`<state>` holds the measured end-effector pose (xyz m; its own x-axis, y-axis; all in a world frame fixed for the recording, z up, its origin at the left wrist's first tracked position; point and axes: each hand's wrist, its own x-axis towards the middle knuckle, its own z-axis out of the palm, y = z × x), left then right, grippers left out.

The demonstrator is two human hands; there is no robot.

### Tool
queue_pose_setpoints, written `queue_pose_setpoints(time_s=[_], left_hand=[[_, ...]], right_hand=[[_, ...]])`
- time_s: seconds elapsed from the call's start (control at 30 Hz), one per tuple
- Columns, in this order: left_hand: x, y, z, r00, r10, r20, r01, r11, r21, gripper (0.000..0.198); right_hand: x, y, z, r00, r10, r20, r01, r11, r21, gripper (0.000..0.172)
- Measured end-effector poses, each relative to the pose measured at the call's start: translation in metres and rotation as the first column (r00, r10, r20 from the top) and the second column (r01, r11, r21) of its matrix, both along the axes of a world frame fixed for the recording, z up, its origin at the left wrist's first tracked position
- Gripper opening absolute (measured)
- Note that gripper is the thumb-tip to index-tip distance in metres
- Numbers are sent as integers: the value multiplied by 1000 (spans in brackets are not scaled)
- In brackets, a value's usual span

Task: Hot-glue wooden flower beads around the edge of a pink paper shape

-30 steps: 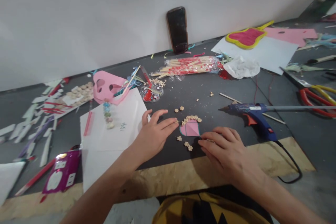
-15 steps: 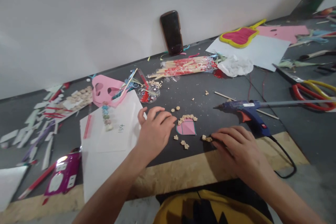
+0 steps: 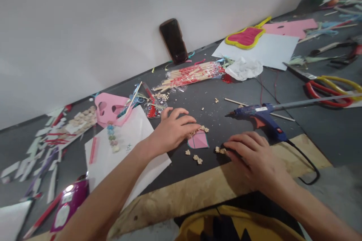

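Observation:
My left hand (image 3: 175, 130) is palm down with its fingers spread, reaching over a small pink piece (image 3: 200, 141) with a rounded outline. Its fingertips are at the row of tiny wooden beads (image 3: 204, 129) along the piece's upper edge, partly covering it. To the right of the piece, my right hand (image 3: 250, 154) has its fingers drawn together at a small cluster of wooden beads (image 3: 219, 150), the fingertips meeting its right end. More bead clusters (image 3: 198, 159) lie just below the pink piece, and a single one (image 3: 187, 152) sits beside them.
A blue glue gun (image 3: 263, 115) lies beyond my right hand, its cord running off the table edge. Farther right are scissors (image 3: 328, 88). Bagged sticks (image 3: 192, 73), a phone (image 3: 174, 41) against the wall, white paper (image 3: 135, 158) and a pink mask (image 3: 111, 107) surround the work area.
My left hand has moved right, from beside the pink piece to over its beaded edge. The right hand stays at the bead cluster. The camera view has shifted slightly.

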<state>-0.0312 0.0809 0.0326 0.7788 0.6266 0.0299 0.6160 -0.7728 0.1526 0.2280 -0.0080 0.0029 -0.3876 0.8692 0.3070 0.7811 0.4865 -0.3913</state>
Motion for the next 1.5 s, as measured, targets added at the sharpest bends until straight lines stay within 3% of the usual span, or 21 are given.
queue_pose_setpoints(time_s=[0.17,0.43,0.73,1.0,1.23,1.5], left_hand=[[5,16,1,993,-109,-42,107,994,-31,30],[1,25,-2,990,-138,-2,138,990,-27,35],[-15,22,-5,994,-42,98,46,998,-40,30],[-1,20,-18,988,-148,55,145,988,44,27],[10,28,-18,970,-241,35,241,970,21,25],[10,29,-19,967,-251,46,251,968,-7,28]], right_hand=[[-10,0,3,1000,23,-2,-23,999,42,17],[-38,7,0,972,123,200,-124,992,-5,20],[-36,15,0,973,114,202,-112,993,-26,18],[-36,17,3,967,134,215,-124,991,-59,19],[-34,15,-3,976,112,185,-108,994,-29,17],[-33,17,0,978,128,167,-123,992,-43,21]])
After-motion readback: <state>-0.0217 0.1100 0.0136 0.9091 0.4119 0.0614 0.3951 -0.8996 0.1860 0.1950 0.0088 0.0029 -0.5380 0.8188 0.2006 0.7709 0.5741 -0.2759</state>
